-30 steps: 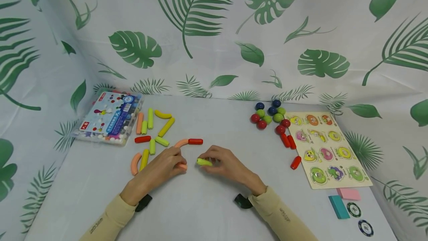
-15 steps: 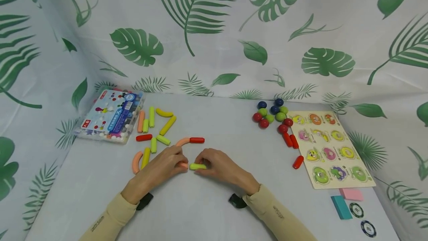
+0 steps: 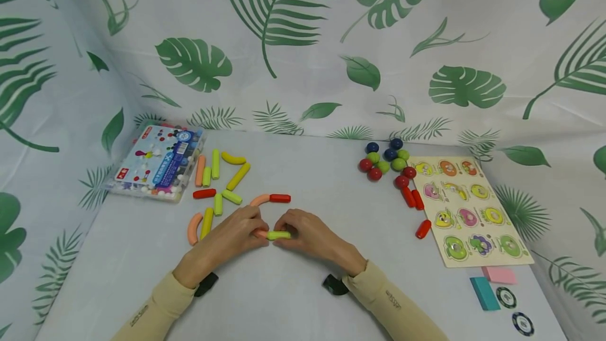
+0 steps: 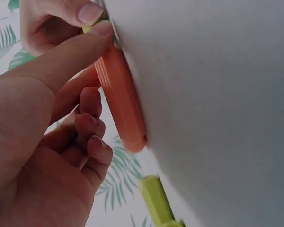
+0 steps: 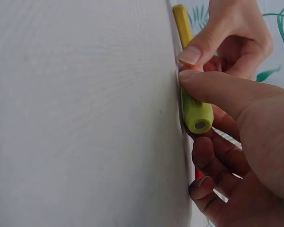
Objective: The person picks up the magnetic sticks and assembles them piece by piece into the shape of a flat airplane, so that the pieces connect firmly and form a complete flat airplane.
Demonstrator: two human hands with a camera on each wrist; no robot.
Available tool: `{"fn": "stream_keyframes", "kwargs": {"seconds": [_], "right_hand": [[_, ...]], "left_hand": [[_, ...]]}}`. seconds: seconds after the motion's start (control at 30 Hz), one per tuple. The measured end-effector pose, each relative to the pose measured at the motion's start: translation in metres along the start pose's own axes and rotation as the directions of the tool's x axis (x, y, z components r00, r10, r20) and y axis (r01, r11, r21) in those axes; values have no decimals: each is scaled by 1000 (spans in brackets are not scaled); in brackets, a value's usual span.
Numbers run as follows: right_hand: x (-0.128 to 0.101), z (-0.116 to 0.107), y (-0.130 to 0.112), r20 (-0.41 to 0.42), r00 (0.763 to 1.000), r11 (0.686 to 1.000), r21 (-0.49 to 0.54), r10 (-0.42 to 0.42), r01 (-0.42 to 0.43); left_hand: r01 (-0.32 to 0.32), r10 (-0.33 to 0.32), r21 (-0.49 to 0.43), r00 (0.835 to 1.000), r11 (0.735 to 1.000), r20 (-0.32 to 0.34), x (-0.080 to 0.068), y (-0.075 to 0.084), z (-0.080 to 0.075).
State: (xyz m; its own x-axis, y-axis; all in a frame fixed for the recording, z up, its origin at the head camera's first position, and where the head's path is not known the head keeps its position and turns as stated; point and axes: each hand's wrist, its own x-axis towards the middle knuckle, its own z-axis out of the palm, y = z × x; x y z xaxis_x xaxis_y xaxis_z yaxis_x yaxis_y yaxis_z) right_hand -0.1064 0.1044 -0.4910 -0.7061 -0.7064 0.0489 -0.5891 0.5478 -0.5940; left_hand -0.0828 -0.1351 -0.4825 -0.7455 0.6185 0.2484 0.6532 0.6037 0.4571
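Observation:
My left hand (image 3: 239,230) pinches a curved orange rod (image 4: 120,101) between thumb and fingers, low over the white table. Facing it, my right hand (image 3: 307,233) pinches a short light green rod (image 3: 278,235) with a small grey disc in its near end (image 5: 199,125). In the head view the two rods meet end to end, lined up between the fingertips. Just beyond the left hand lie another curved orange rod (image 3: 259,200) and a red rod (image 3: 280,198), joined end to end.
Several yellow, green, orange and red rods lie left, near a clear plastic box (image 3: 156,159). Coloured balls (image 3: 382,166), red rods (image 3: 423,229) and a fruit puzzle board (image 3: 468,209) are right. Teal (image 3: 485,293) and pink blocks (image 3: 500,275) and two round chips (image 3: 523,323) sit front right.
My right hand has moved left, turning the light green rod level and bringing it against the orange rod's end. My left hand has stayed nearly in place.

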Motion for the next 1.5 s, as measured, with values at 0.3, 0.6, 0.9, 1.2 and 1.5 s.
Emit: {"fn": "stream_keyframes", "kwargs": {"seconds": [0.3,0.6,0.9,1.2,1.5], "right_hand": [[-3,-6,8,1,1000,998,67,12,-12],[-22,-52,50,-305,941,987,108,148,-120],[-54,-98,110,-617,716,940,128,325,-316],[-72,-113,141,-629,629,868,158,457,-471],[-74,-111,144,-568,661,844,121,491,-523]], "left_hand": [[-4,4,13,1000,1000,6,4,1,7],[13,-13,-3,1000,1000,10,2,0,9],[17,-18,-46,999,999,-41,3,-3,1],[70,-76,-64,991,996,-112,25,-24,-10],[112,-113,-13,990,994,-86,51,-37,-4]]}}
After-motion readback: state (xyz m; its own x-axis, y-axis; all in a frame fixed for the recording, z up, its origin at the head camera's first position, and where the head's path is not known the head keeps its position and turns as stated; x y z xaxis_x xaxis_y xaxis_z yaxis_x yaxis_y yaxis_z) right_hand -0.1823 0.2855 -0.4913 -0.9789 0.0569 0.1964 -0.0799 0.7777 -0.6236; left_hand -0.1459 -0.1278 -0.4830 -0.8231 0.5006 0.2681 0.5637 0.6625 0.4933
